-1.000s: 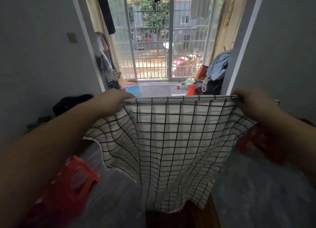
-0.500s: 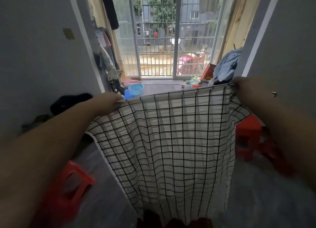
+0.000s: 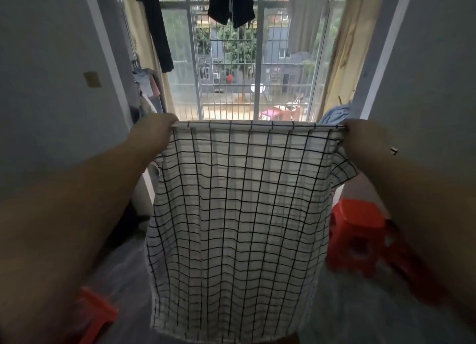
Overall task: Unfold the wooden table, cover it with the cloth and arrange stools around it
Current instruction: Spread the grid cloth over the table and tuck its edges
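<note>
I hold a white cloth with a black grid (image 3: 237, 214) stretched out in front of me, hanging straight down. My left hand (image 3: 154, 129) grips its top left corner and my right hand (image 3: 360, 137) grips its top right corner. A red plastic stool (image 3: 358, 230) stands on the floor to the right, partly behind my right arm. Another red stool (image 3: 95, 315) is at the lower left, partly behind my left arm. The wooden table is hidden behind the cloth.
Ahead is a barred glass balcony door (image 3: 257, 60) with dark clothes (image 3: 231, 6) hanging above it. Grey walls close in on both sides. Clothes hang at the left doorway (image 3: 146, 86), and a blue garment (image 3: 334, 114) lies past my right hand.
I have raised the cloth higher, and it now hangs flatter and straighter. My view tilted up, so the balcony floor and blue basin dropped behind the cloth.
</note>
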The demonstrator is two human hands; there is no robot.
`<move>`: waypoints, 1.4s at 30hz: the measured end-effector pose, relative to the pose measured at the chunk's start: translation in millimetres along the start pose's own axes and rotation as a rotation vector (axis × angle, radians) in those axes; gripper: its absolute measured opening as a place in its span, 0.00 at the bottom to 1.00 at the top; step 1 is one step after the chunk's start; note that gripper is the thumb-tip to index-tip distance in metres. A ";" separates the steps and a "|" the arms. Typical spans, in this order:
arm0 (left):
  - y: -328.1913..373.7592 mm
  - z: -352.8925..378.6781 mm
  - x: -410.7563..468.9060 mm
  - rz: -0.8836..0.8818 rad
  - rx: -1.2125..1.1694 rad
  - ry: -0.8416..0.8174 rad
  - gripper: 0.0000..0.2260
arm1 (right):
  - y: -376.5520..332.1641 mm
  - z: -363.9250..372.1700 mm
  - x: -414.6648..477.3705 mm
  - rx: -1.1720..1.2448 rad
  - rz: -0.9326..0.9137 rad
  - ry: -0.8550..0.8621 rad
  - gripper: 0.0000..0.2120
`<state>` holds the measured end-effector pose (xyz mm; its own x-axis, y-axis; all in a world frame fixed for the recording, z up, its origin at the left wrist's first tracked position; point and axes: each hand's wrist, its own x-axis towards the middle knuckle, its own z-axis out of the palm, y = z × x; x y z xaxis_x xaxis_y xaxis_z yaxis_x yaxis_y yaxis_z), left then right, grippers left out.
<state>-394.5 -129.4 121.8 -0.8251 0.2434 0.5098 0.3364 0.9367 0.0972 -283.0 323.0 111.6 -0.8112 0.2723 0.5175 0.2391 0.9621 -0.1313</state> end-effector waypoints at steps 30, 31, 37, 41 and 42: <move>-43.5 18.2 -165.9 0.055 0.046 -0.397 0.15 | -22.1 24.0 -191.8 0.013 0.060 -0.236 0.13; -45.8 25.5 -180.7 0.052 0.040 -0.417 0.15 | -18.7 27.4 -208.1 -0.044 0.108 -0.262 0.12; -49.2 57.9 -268.5 0.071 -0.008 -0.513 0.14 | -18.8 32.2 -308.6 -0.062 0.097 -0.383 0.14; -48.0 82.2 -327.3 0.096 0.005 -0.507 0.18 | -14.2 41.4 -366.8 -0.032 0.137 -0.424 0.12; -48.1 87.7 -342.6 0.087 -0.003 -0.531 0.19 | -13.8 45.4 -380.9 -0.019 0.146 -0.445 0.12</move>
<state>-167.8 -235.8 -132.5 -0.9097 0.4151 0.0134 0.4148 0.9066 0.0768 -1.5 206.8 -122.1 -0.9172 0.3901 0.0810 0.3746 0.9136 -0.1580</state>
